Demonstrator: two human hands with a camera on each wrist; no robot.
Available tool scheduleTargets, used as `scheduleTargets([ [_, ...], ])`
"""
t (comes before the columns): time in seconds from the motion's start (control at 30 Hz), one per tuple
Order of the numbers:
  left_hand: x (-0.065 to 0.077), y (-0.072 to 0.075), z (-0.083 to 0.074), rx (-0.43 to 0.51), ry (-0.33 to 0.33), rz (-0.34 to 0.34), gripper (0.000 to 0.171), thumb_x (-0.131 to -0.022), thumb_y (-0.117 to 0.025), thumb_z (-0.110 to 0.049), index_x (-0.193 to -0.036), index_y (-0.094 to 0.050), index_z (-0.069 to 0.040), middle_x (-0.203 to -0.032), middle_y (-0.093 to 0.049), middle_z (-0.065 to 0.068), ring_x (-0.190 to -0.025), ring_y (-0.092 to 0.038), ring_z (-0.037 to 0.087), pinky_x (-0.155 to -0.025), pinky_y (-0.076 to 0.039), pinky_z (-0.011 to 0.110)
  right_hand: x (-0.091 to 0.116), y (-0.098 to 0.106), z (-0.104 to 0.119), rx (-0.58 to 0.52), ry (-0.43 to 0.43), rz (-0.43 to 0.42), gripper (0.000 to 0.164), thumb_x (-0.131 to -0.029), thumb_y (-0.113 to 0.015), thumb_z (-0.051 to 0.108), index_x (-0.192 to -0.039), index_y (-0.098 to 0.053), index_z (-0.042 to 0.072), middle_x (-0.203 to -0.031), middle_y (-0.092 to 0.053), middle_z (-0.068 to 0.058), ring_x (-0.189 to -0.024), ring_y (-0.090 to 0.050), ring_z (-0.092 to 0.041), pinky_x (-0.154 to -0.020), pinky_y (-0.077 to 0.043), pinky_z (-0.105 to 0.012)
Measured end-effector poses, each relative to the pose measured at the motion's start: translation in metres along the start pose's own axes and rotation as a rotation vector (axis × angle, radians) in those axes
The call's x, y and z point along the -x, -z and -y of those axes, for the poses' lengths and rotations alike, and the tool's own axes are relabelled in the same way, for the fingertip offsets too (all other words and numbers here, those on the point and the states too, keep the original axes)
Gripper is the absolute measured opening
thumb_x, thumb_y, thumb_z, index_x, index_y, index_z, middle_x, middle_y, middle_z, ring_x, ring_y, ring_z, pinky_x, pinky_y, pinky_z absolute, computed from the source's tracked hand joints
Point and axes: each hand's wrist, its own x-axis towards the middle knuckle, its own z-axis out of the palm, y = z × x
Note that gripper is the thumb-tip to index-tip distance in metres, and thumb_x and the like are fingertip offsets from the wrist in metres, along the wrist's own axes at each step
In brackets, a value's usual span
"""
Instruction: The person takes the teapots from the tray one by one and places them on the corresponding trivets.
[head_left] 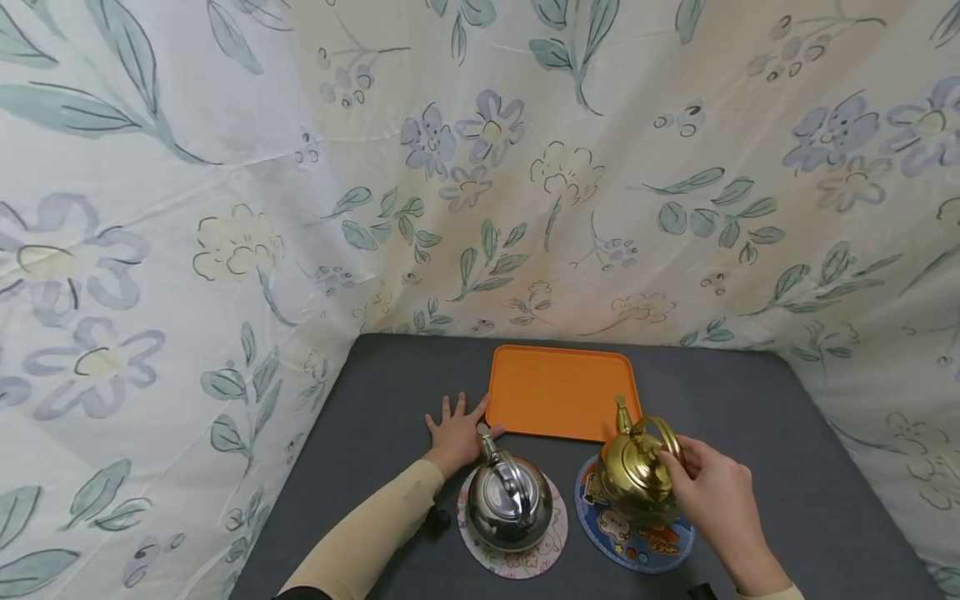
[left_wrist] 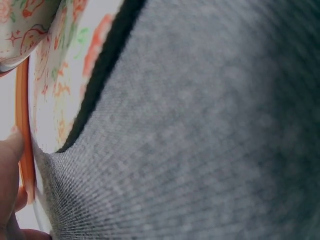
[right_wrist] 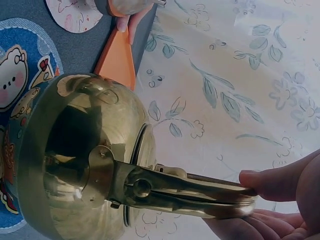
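Note:
My right hand (head_left: 716, 487) grips the arched handle (right_wrist: 200, 192) of a shiny gold kettle (head_left: 637, 475), thumb on one side and fingers on the other. The kettle overlaps a round blue mat (head_left: 637, 546) with cartoon figures, its spout pointing toward the tray. With fingers spread, my left hand (head_left: 456, 437) lies on the dark tabletop at the left edge of an orange tray (head_left: 562, 392). Close to that hand, a silver kettle (head_left: 510, 508) stands on a round white-and-pink mat (head_left: 517, 568), its spout toward the tray. The left wrist view catches only part of my left hand (left_wrist: 10, 180).
A dark grey cloth-like tabletop (head_left: 780, 467) lies under everything. Floral fabric (head_left: 495, 208) hangs behind the table and along its sides. A small black object (head_left: 437, 521) shows beside my left forearm, and another dark piece (head_left: 702, 591) by my right wrist.

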Motion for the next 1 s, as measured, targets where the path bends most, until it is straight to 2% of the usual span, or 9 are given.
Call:
scheduleTargets([
  [0.4,0.001,0.001,0.003,-0.005,0.007,0.008,0.078,-0.091,-0.042,-0.078,-0.159,-0.028,-0.043,-0.166,-0.024,0.017,-0.152,-0.01,0.051,-0.107,-0.013,0.082,0.004,-0.006,-0.003,-0.014,-0.045,0.061,0.042,-0.095,-0.072,0.017,-0.121,-0.065,-0.015,-0.1,-0.073,-0.031,-0.083,-0.075,-0.04,-0.065,-0.06,-0.049],
  [0.53,0.001,0.003,0.004,-0.003,0.002,0.009,0.078,-0.091,-0.042,-0.079,-0.159,-0.028,-0.042,-0.166,-0.024,0.017,-0.152,-0.011,0.051,-0.107,-0.014,0.082,0.006,-0.009,-0.003,-0.02,-0.048,0.053,0.042,-0.095,-0.072,0.018,-0.12,-0.066,-0.014,-0.1,-0.073,-0.03,-0.084,-0.075,-0.04,-0.065,-0.06,-0.048],
  [0.7,0.002,0.003,0.006,0.005,-0.004,0.008,0.079,-0.091,-0.042,-0.079,-0.159,-0.028,-0.042,-0.166,-0.024,0.018,-0.152,-0.011,0.052,-0.107,-0.013,0.083,0.008,-0.011,-0.003,-0.021,-0.05,0.036,0.042,-0.094,-0.073,0.018,-0.121,-0.066,-0.013,-0.1,-0.072,-0.031,-0.086,-0.074,-0.042,-0.065,-0.06,-0.048],
  [1.0,0.0,-0.001,0.01,-0.011,0.012,-0.003,0.079,-0.09,-0.041,-0.08,-0.159,-0.026,-0.044,-0.166,-0.024,0.017,-0.152,-0.011,0.051,-0.108,-0.012,0.082,0.008,-0.013,-0.001,-0.031,-0.095,0.087,0.049,-0.098,-0.068,0.025,-0.128,-0.061,-0.013,-0.108,-0.07,-0.032,-0.089,-0.074,-0.042,-0.071,-0.059,-0.051],
])
